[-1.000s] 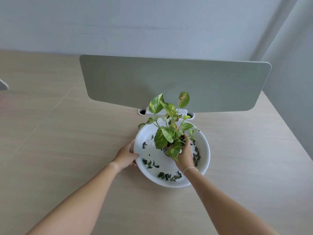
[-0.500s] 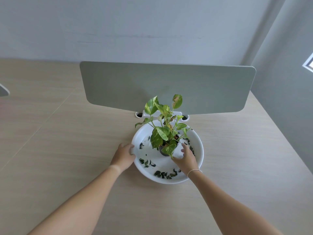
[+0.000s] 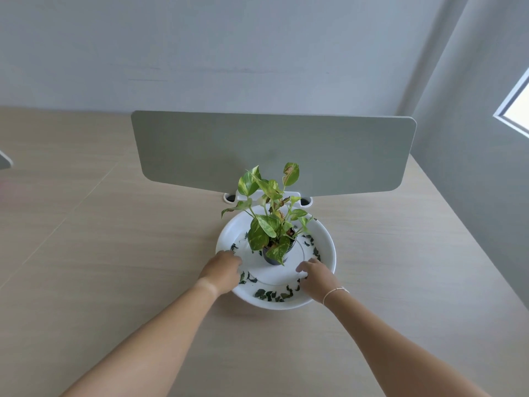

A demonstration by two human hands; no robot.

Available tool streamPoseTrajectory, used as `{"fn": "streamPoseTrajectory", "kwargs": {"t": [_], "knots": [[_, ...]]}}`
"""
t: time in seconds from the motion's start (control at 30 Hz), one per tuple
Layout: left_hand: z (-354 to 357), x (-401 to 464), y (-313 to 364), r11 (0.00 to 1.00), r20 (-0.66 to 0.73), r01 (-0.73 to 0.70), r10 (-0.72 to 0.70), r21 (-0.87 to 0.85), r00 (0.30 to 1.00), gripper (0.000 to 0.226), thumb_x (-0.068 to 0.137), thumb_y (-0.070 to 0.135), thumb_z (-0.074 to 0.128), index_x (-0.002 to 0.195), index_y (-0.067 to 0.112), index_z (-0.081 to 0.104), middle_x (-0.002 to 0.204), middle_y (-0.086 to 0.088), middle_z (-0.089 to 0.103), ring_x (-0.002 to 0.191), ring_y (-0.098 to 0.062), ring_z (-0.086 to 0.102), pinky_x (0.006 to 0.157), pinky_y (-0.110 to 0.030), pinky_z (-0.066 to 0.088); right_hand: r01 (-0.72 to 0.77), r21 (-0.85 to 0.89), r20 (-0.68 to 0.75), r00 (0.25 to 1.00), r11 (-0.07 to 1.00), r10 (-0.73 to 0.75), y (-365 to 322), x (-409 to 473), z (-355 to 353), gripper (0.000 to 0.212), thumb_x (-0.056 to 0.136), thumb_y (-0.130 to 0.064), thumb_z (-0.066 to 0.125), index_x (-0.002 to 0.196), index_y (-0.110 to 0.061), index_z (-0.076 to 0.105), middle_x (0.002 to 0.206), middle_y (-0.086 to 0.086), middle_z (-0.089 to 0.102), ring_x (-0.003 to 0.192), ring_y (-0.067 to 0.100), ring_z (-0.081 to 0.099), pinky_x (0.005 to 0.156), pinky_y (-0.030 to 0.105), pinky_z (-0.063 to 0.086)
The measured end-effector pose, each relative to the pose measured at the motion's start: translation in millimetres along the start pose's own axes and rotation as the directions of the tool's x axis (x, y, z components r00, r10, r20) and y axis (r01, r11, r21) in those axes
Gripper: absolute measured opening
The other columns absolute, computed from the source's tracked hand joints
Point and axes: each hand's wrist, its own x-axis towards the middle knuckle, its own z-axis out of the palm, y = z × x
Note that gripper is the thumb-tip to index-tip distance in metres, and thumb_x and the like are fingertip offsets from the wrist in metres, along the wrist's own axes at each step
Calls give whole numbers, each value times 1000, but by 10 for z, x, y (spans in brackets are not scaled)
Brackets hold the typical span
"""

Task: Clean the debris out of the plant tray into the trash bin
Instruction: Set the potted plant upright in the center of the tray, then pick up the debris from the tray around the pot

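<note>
A white round plant tray (image 3: 325,239) sits on the wooden desk. In its middle stands a leafy green plant (image 3: 269,222) in a small dark pot (image 3: 272,258). Dark green leaf debris (image 3: 272,295) lies scattered round the tray floor, thickest at the front. My left hand (image 3: 221,272) lies over the tray's left rim with its fingers curled onto it. Over the front right of the tray, my right hand (image 3: 316,277) has loosely bent fingers whose tips touch the tray floor beside some debris. No trash bin is in view.
A grey-green divider panel (image 3: 272,153) stands upright just behind the tray, with a white bracket (image 3: 296,194) at its foot. The light wooden desk (image 3: 114,253) stretches left and toward me. A grey wall and a window corner (image 3: 515,110) are to the right.
My right hand has let go of the plant pot and drawn back to the tray's front right. My left hand has slid further over the left rim. The camera has tilted upward.
</note>
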Motion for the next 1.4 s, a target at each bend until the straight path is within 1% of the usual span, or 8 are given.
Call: {"fn": "streamPoseTrajectory", "kwargs": {"t": [0.33, 0.73, 0.87, 0.93, 1.03, 1.17, 1.23, 1.4], "knots": [[104, 178, 192, 999, 102, 28, -31, 34, 994, 46, 90, 15, 41, 135, 7, 42, 136, -17, 42, 118, -34, 51, 96, -41, 48, 54, -18, 28, 998, 998, -53, 7, 82, 128, 38, 91, -6, 43, 124, -17, 58, 130, 3, 53, 117, 19, 54, 98, 26, 45], [216, 261, 218, 994, 75, 107, -105, -20, 992, 28, 95, 7, 38, 112, -5, 57, 133, -19, 48, 108, -34, 58, 93, -36, 48, 42, -85, -2, 999, 995, -42, 28, 121, 156, 40, 91, -6, 43, 127, -17, 56, 130, 4, 49, 121, 21, 47, 98, 31, 45], [231, 226, 255, 990, 76, 118, -112, -74, 991, 23, 92, 5, 40, 78, -2, 57, 99, -15, 55, 84, -30, 58, 74, -31, 47, 45, -89, 25, 999, 995, -43, 4, 111, 130, 40, 91, -5, 42, 126, -15, 56, 130, 5, 49, 116, 22, 53, 96, 30, 47], [259, 209, 278, 989, 66, 126, -121, -77, 990, 35, 89, 4, 41, 55, 9, 33, 71, -5, 40, 57, -18, 39, 52, -23, 32, 41, -75, 31, 999, 996, -39, -14, 105, 122, 38, 91, -7, 42, 126, -15, 56, 130, 5, 49, 114, 22, 55, 95, 29, 47], [269, 169, 310, 992, 42, 96, -93, -83, 995, 41, 85, 8, 45, 52, 12, 20, 59, -1, 24, 49, -14, 20, 45, -25, 15, 48, -58, 51, 998, 997, -45, -52, 85, 132, 36, 91, -13, 47, 126, -14, 56, 130, 6, 49, 114, 21, 55, 96, 28, 45], [308, 146, 362, 991, 9, 114, -114, -73, 993, 36, 84, 24, 55, 59, 5, 38, 74, -4, 38, 63, -21, 41, 53, -24, 31, 39, -60, 62, 997, 997, -35, -112, 45, 186, 40, 88, -33, 57, 122, -12, 57, 126, 6, 49, 112, 22, 55, 92, 28, 44], [304, 134, 396, 991, 0, 115, -116, -64, 993, 25, 85, 23, 54, 83, -2, 57, 88, -7, 40, 78, -27, 51, 65, -27, 38, 30, -54, 62, 998, 998, -27, -143, 37, 210, 46, 85, -40, 60, 120, -11, 56, 124, 7, 49, 112, 24, 53, 93, 29, 45], [335, 148, 343, 993, 8, 91, -91, -79, 996, 21, 90, 11, 49, 102, -3, 58, 108, -17, 52, 92, -32, 56, 79, -34, 46, 17, -93, 45, 999, 995, -13, -207, 41, 269, 55, 81, -50, 60, 119, -10, 54, 121, 8, 48, 112, 26, 50, 94, 33, 46]]}}
